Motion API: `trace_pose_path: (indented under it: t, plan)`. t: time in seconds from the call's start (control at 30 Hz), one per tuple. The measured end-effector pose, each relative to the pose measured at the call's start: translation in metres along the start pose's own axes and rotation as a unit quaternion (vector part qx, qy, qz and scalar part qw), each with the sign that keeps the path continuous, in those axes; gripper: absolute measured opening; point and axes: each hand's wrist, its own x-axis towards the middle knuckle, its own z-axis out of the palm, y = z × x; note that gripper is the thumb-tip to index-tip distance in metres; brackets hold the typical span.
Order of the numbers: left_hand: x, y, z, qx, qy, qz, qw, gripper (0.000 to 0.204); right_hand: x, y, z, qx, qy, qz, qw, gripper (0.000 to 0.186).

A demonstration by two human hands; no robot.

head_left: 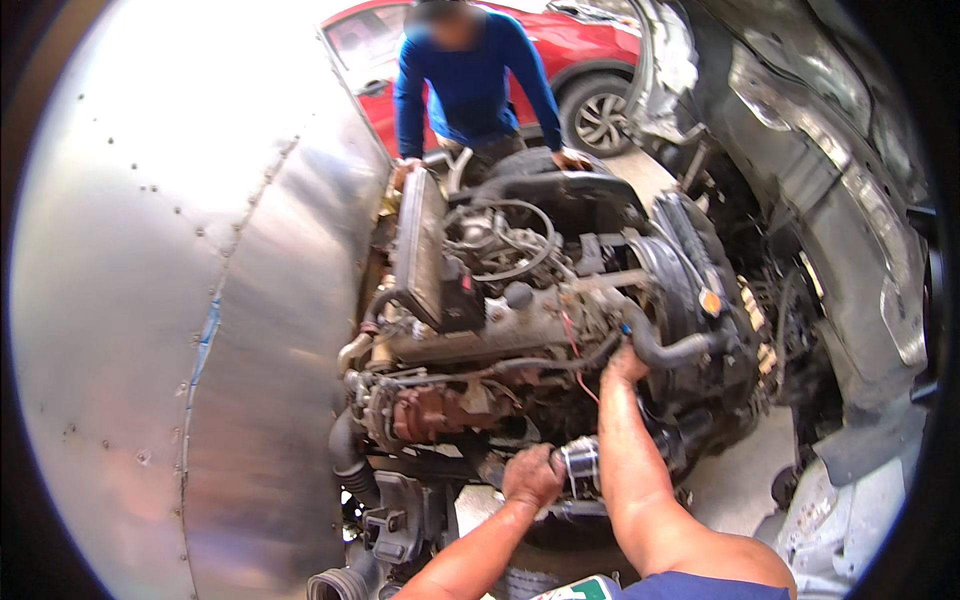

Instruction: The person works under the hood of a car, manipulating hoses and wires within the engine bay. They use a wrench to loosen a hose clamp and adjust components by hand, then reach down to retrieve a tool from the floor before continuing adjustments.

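A large, grimy engine (500,325) fills the middle of the view. My left hand (533,476) is closed low on its near side, beside a black cylindrical part (582,466) with whitish bands; what its fingers hold is hidden. With the arm stretched forward, my right hand (625,363) reaches in next to a thick grey hose (668,350). Its fingers disappear among the parts there, so their grip does not show. A small blue piece (626,328) lies just beyond it. Thin red wire (577,352) runs down to the left of this hand.
Across the engine, a person in a blue top (470,75) leans with both hands on its far side. A tall riveted metal panel (260,330) borders the left. Bare bodywork (850,200) stands at right. Behind is a red car (590,45). A ribbed hose (338,584) lies bottom left.
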Motion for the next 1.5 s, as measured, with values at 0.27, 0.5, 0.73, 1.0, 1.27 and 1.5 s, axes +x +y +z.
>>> trace_pose_path:
  t: [0.27, 0.5, 0.73, 1.0, 1.27, 1.5]
  plan:
    - [0.003, -0.006, 0.017, 0.008, 0.040, 0.008, 0.999, 0.033, -0.070, -0.081, -0.161, 0.392, 0.035, 0.294, 0.871, 0.042]
    - [0.001, -0.004, 0.018, 0.041, 0.047, 0.011, 0.998, 0.041, -0.043, -0.103, -0.415, 0.106, -0.147, -0.428, 0.885, 0.035]
    - [-0.001, -0.005, 0.026, 0.072, 0.100, 0.036, 0.992, 0.046, -0.023, 0.066, -0.574, -0.342, -0.126, -0.313, 0.877, 0.049]
    - [-0.001, -0.010, 0.029, 0.090, 0.100, 0.033, 0.990, 0.050, -0.020, 0.300, -0.676, -0.542, -0.281, 0.101, 0.786, 0.046]
    - [-0.002, -0.004, 0.022, 0.076, 0.079, 0.025, 0.994, 0.048, 0.018, 0.165, -0.590, -0.470, -0.176, 0.026, 0.865, 0.044]
    - [-0.001, -0.002, 0.013, 0.018, 0.044, 0.008, 0.999, 0.041, 0.048, -0.085, -0.358, -0.183, -0.337, -0.338, 0.859, 0.025]
